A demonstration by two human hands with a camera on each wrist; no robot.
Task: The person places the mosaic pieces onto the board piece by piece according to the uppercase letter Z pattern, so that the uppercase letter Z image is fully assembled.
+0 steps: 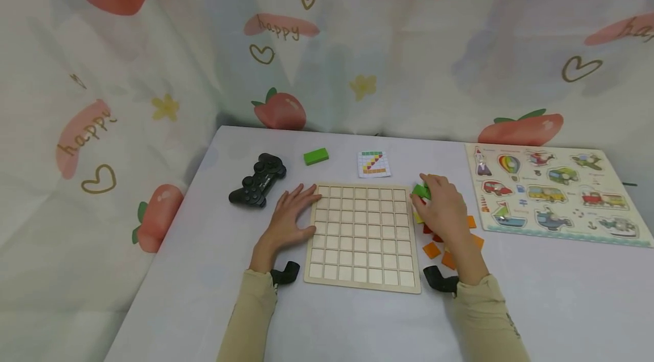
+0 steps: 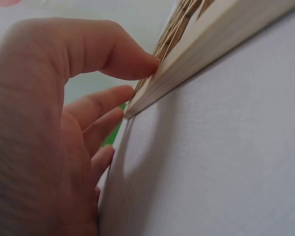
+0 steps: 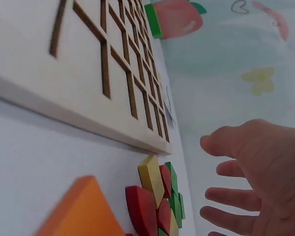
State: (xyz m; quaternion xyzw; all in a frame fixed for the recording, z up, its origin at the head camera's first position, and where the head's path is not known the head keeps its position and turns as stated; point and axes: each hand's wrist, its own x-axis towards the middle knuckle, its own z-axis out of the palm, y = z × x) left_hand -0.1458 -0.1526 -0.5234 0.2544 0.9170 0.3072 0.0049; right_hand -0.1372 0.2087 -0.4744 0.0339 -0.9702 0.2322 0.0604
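Note:
A wooden grid board with square recesses lies flat between the two hands. The left hand rests beside its left edge, fingers spread, with the thumb and fingertips touching the board's rim. Over the loose pieces to the right of the board is the right hand, its fingers apart and nothing held in the right wrist view. Green tiles show by its thumb and fingers. Nearby are a yellow tile, red rounded pieces and several orange tiles, partly hidden beneath the hand and wrist.
Behind the board lie a small pattern card and a green block. A black game controller is at the left. The picture puzzle board with vehicles occupies the right side. A printed curtain hangs behind the table.

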